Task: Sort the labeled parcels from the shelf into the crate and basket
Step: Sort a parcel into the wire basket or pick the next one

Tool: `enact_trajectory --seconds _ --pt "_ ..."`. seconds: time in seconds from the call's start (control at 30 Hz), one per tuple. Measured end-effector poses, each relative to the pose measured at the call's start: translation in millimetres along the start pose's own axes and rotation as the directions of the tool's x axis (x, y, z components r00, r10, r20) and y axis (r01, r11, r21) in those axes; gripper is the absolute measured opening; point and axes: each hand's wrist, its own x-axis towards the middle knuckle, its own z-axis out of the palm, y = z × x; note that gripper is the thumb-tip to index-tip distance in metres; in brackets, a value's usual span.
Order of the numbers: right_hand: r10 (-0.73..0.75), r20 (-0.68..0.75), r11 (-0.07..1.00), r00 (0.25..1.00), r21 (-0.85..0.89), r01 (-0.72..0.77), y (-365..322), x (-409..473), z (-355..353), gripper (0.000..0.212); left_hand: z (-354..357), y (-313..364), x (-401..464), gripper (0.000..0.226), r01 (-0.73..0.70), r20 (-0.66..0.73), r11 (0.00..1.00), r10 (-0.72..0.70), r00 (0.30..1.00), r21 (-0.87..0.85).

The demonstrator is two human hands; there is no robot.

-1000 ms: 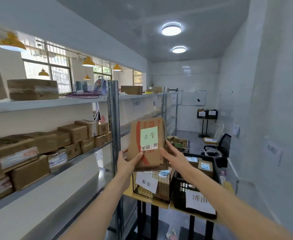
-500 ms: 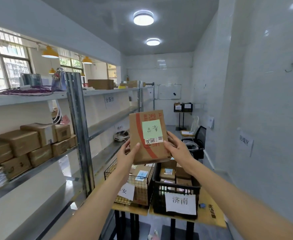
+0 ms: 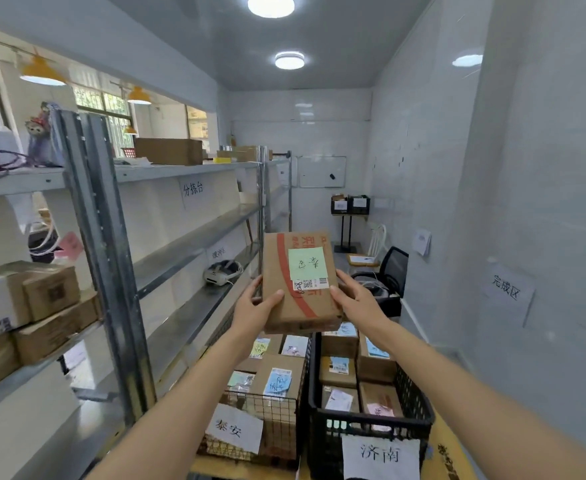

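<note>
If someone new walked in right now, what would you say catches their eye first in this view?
First, the cardboard parcel with a green note, held up at centre between the left hand and the right hand. Below it stand a wire basket and, to its right, a black crate, each holding labelled parcels and fronted by a white paper sign. On the left, a metal shelf runs along the wall.

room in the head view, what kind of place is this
Most likely a small parcel sorting room. Metal shelving holds cardboard boxes, a wire basket and a black crate carry paper destination signs, and both hands hold a labeled parcel above them.
</note>
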Motion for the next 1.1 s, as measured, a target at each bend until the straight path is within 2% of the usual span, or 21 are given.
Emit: enact_trajectory --seconds 0.37,0.67,0.73,0.9,1.0,1.1 --pt "0.043 0.034 0.978 0.999 -0.205 -0.035 71.1 148.3 44.6 0.055 -47.9 -54.7 162.1 0.069 0.054 -0.078 0.992 -0.045 0.996 0.116" --pt "0.145 0.075 0.948 0.987 -0.297 -0.117 199.7 313.0 59.9 0.056 -51.2 -148.2 325.6 0.063 0.197 -0.146 0.958 -0.168 0.975 0.209" --pt "0.176 0.072 0.927 0.982 -0.347 -0.140 235.5 344.1 57.6 0.056 -45.7 -177.5 360.7 0.059 0.253 -0.156 0.946 -0.224 0.962 0.201" --pt "0.250 0.093 0.836 0.964 -0.523 -0.166 321.7 389.4 57.1 0.056 -35.9 -260.9 422.1 0.070 0.379 -0.158 0.897 -0.350 0.923 0.226" --pt "0.266 0.127 0.757 0.956 -0.641 -0.125 367.4 403.2 61.3 0.059 -26.7 -306.6 442.8 0.072 0.423 -0.145 0.867 -0.398 0.906 0.265" --pt "0.252 0.117 0.723 0.961 -0.683 -0.106 404.8 414.6 68.8 0.059 -18.3 -351.0 460.9 0.072 0.462 -0.113 0.844 -0.449 0.886 0.271"
